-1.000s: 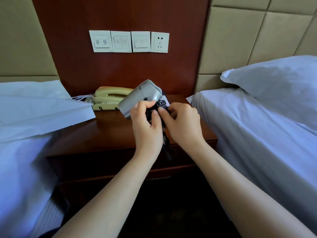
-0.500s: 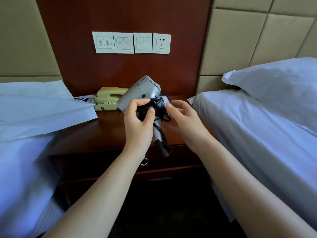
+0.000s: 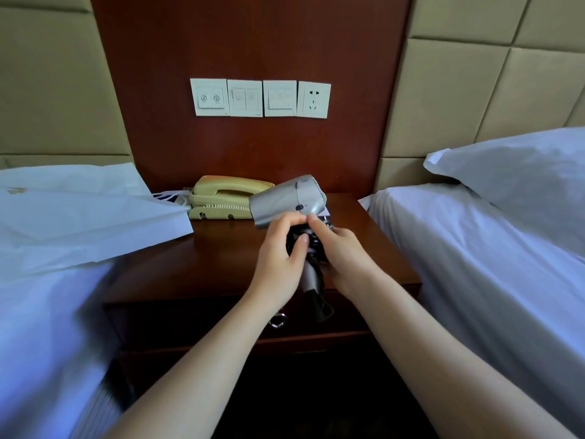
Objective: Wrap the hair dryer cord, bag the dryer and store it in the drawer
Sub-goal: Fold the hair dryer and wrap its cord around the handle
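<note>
Silver hair dryer (image 3: 286, 199) held above the dark wooden nightstand (image 3: 221, 264), barrel tilted, nozzle end toward 10 o'clock, handle running down toward 5 o'clock. Black cord (image 3: 311, 248) bundled around the handle, between the two hands; how many turns cannot be made out.

Left hand (image 3: 278, 264) at 7 o'clock of the barrel, fingers curled around the wrapped part of the handle, thumb pressed on the coils. Right hand (image 3: 343, 251) at 4 o'clock of the barrel, closed against the cord bundle from the other side, index fingertip touching the base of the barrel.

Drawer (image 3: 221, 315) in the nightstand front is shut; its ring pull (image 3: 278, 320) shows just below the left wrist.

Cream telephone (image 3: 226, 198) at the back of the nightstand, at 9 o'clock of the dryer. White bag (image 3: 79, 217) lies at the left, its edge overlapping the nightstand. White bed (image 3: 490, 264) and pillow (image 3: 522, 175) at 3 o'clock. Switch and socket plates (image 3: 259, 98) on the wall panel at 12 o'clock.
</note>
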`<move>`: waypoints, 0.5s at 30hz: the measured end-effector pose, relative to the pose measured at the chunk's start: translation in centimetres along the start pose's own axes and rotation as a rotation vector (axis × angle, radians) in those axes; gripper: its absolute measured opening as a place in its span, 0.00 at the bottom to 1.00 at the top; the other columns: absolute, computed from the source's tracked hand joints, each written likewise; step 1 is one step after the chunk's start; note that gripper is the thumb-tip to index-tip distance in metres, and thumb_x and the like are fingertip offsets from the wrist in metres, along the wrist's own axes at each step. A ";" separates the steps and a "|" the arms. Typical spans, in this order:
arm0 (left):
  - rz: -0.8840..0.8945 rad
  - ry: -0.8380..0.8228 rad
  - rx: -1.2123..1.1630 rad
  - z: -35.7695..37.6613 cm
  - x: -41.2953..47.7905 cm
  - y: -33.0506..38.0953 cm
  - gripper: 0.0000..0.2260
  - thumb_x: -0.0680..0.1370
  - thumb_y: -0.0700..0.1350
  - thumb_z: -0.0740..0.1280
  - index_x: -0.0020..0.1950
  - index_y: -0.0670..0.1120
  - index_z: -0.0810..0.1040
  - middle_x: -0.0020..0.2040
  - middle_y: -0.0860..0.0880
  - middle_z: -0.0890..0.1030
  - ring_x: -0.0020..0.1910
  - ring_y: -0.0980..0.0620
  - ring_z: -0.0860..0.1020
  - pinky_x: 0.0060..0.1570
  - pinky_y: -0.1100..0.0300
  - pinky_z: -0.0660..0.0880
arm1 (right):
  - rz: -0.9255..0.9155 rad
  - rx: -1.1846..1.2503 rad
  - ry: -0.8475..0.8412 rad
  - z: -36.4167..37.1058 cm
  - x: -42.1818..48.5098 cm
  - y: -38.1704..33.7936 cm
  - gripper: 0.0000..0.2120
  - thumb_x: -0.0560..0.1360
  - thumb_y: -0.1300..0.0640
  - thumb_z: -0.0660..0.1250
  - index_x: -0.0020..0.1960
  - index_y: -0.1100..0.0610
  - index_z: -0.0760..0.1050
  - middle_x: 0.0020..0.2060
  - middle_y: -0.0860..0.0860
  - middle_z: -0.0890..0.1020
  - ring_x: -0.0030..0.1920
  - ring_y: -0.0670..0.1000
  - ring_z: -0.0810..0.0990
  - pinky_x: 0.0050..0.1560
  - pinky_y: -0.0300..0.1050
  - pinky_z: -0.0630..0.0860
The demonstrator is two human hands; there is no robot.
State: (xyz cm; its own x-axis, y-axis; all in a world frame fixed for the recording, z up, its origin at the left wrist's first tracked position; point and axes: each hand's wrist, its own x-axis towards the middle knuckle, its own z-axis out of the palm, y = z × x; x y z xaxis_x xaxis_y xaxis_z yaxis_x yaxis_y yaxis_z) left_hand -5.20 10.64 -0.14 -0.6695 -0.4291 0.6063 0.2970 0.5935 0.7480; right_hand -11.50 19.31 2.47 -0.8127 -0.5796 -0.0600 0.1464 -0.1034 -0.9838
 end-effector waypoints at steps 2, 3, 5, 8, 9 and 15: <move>-0.045 -0.007 -0.034 0.0 0.6 -0.8 0.14 0.79 0.35 0.60 0.64 0.44 0.70 0.61 0.51 0.73 0.58 0.68 0.70 0.53 0.80 0.64 | 0.026 0.056 0.037 0.4 1.0 0.4 0.16 0.77 0.51 0.65 0.54 0.63 0.77 0.44 0.58 0.84 0.41 0.54 0.84 0.36 0.44 0.79; -0.066 -0.012 -0.051 0.0 1.0 -1.2 0.16 0.79 0.35 0.59 0.66 0.45 0.68 0.63 0.52 0.72 0.59 0.67 0.70 0.55 0.80 0.64 | 0.032 0.081 0.044 0.5 1.5 0.5 0.16 0.77 0.52 0.65 0.55 0.64 0.77 0.45 0.59 0.84 0.41 0.55 0.84 0.37 0.45 0.79; -0.087 -0.008 -0.093 0.0 1.7 -1.4 0.18 0.80 0.35 0.58 0.69 0.45 0.65 0.66 0.52 0.70 0.63 0.66 0.68 0.61 0.77 0.63 | 0.027 0.123 0.049 0.7 2.7 0.5 0.16 0.77 0.53 0.64 0.55 0.65 0.77 0.43 0.59 0.84 0.39 0.54 0.84 0.36 0.44 0.79; -0.252 0.150 -0.369 0.2 3.0 -1.6 0.13 0.81 0.37 0.58 0.63 0.49 0.70 0.65 0.51 0.73 0.64 0.60 0.71 0.68 0.61 0.67 | 0.019 0.219 0.071 0.8 4.3 0.5 0.15 0.78 0.54 0.63 0.53 0.66 0.77 0.40 0.57 0.83 0.37 0.52 0.84 0.36 0.42 0.79; -0.348 0.225 -0.496 0.3 3.4 -1.7 0.10 0.81 0.39 0.58 0.58 0.50 0.73 0.63 0.51 0.75 0.63 0.56 0.74 0.67 0.53 0.69 | 0.023 0.253 0.090 0.8 4.8 0.7 0.14 0.78 0.54 0.63 0.52 0.66 0.77 0.40 0.58 0.83 0.37 0.52 0.83 0.37 0.43 0.79; -0.710 0.197 -0.668 2.4 4.4 -3.8 0.08 0.81 0.40 0.57 0.51 0.46 0.77 0.53 0.45 0.80 0.52 0.50 0.79 0.59 0.49 0.74 | 0.015 0.255 0.220 -0.2 7.0 3.6 0.12 0.77 0.56 0.64 0.49 0.65 0.77 0.40 0.59 0.83 0.41 0.57 0.83 0.49 0.53 0.79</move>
State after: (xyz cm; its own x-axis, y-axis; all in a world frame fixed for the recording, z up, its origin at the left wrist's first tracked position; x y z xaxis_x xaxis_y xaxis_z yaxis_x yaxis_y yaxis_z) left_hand -10.93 8.12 -0.99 -0.7335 -0.6776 -0.0525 0.2338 -0.3241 0.9167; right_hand -16.79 15.03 -1.48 -0.9076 -0.3973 -0.1360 0.2726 -0.3111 -0.9104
